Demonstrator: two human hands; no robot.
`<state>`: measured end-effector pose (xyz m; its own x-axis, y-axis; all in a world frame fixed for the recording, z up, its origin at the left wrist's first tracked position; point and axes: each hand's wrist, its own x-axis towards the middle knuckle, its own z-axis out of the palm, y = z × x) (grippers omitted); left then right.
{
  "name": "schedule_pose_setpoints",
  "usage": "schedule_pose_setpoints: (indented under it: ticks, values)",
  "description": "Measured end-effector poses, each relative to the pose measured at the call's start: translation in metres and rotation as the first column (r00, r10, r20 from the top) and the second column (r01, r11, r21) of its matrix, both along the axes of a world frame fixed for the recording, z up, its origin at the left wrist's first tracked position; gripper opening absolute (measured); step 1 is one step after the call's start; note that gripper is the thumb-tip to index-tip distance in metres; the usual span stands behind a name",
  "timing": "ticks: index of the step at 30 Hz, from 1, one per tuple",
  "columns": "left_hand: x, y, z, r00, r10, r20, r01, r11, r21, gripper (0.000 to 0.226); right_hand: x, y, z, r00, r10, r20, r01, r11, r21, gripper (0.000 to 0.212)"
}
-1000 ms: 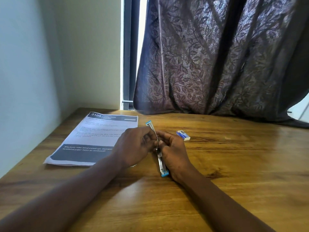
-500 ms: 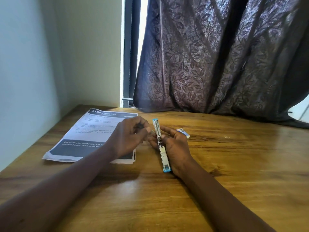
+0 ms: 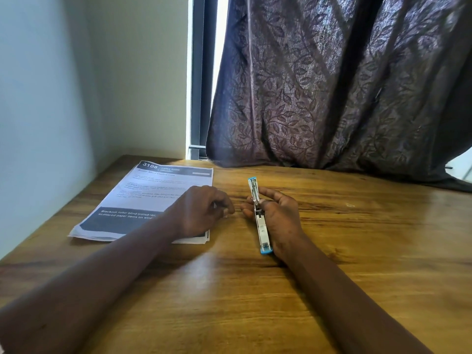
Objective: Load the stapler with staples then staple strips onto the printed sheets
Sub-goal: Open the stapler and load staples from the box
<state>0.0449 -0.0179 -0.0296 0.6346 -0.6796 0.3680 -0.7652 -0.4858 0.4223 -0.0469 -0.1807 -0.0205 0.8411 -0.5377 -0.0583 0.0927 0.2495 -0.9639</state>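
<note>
A slim stapler (image 3: pixel 261 223) with blue ends lies opened out flat on the wooden table, pointing away from me. My right hand (image 3: pixel 282 218) grips it from the right side, thumb and fingers around its middle. My left hand (image 3: pixel 200 210) rests just left of it, over the right edge of a stack of printed sheets (image 3: pixel 143 195). Its fingers are curled and pinched together, and I cannot tell whether they hold anything. No staple box or loose strips are visible.
The wooden table (image 3: pixel 357 251) runs to a pale wall (image 3: pixel 38 123) on the left. A dark leaf-patterned curtain (image 3: pixel 332 98) hangs at the back and drapes onto the tabletop on the far right.
My left hand drew away from the stapler to the left, over the sheets. The stapler's top now lies flatter. The small staple box beside my right hand is no longer in sight.
</note>
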Motion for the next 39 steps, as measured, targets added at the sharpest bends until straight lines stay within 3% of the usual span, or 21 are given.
schedule_pose_setpoints:
  ticks: [11, 15, 19, 25, 27, 30, 33, 39]
  values:
    - [0.004, -0.004, -0.003, 0.998, 0.04, 0.05, -0.04, 0.999, -0.015, 0.023, 0.0, -0.006, 0.0, 0.993, 0.119, 0.002, -0.119, 0.991, 0.068, 0.036]
    - [0.003, -0.006, -0.005, 0.994, 0.091, 0.068, -0.08, 0.986, -0.149, 0.033, -0.006, -0.01, 0.004, 0.968, 0.251, 0.005, -0.251, 0.965, 0.075, 0.034]
    - [0.001, -0.004, -0.005, 0.994, 0.003, 0.113, 0.016, 0.986, -0.166, 0.064, -0.012, -0.016, 0.007, 0.904, 0.426, -0.026, -0.425, 0.905, 0.029, 0.036]
    - [-0.001, -0.003, -0.002, 0.974, -0.127, 0.186, 0.149, 0.982, -0.113, 0.036, -0.02, -0.04, 0.008, 0.722, 0.688, -0.072, -0.692, 0.719, -0.063, 0.048]
    - [-0.002, -0.003, 0.0, 0.971, -0.148, 0.187, 0.168, 0.981, -0.094, 0.031, -0.025, -0.049, 0.009, 0.735, 0.667, -0.124, -0.676, 0.703, -0.224, 0.041]
    - [-0.005, -0.008, 0.0, 0.957, -0.185, 0.221, 0.193, 0.981, -0.015, 0.027, -0.036, -0.054, 0.012, 0.836, 0.494, -0.241, -0.542, 0.671, -0.505, 0.031]
    - [-0.009, -0.011, 0.001, 0.954, -0.181, 0.237, 0.185, 0.983, 0.005, 0.025, -0.042, -0.059, 0.013, 0.93, 0.315, -0.189, -0.349, 0.596, -0.723, 0.016]
    - [-0.014, -0.014, -0.002, 0.957, -0.108, 0.271, 0.111, 0.994, 0.006, 0.033, -0.044, -0.074, 0.005, 0.976, 0.18, -0.124, -0.198, 0.486, -0.851, 0.006]
